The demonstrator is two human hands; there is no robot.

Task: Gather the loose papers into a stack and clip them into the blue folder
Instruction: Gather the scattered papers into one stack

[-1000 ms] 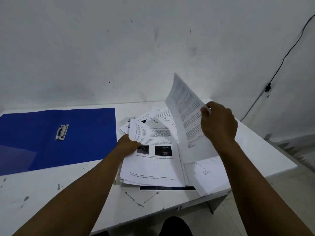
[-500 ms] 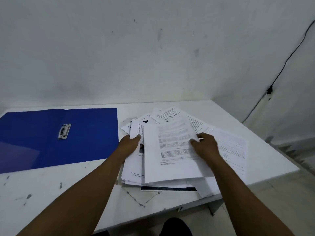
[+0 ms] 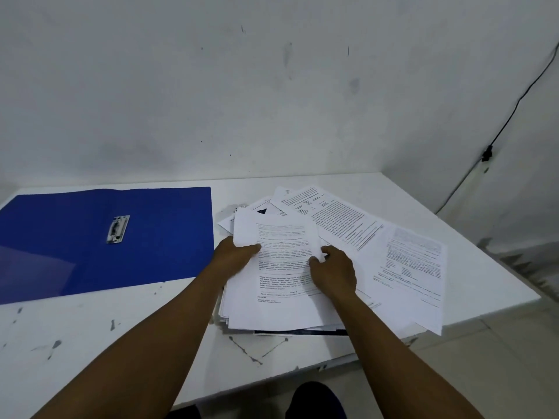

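Observation:
A blue folder (image 3: 90,237) lies open and flat on the left of the white table, its metal clip (image 3: 118,228) near the middle. To its right sits a rough stack of printed papers (image 3: 281,294). My left hand (image 3: 234,258) grips the stack's left edge, thumb on the top sheet. My right hand (image 3: 332,269) rests on the top sheet, thumb and fingers pinching its right edge. More loose sheets (image 3: 402,261) fan out to the right, one reaching the table's front right edge.
The white table (image 3: 90,334) has chipped paint marks near the front. Its right corner (image 3: 535,297) drops off to the floor. A wall stands close behind, with a black cable (image 3: 487,152) running down on the right.
My right hand brought the lifted sheet down flat onto the stack and slid it left into line. My left hand stayed at the stack's left edge.

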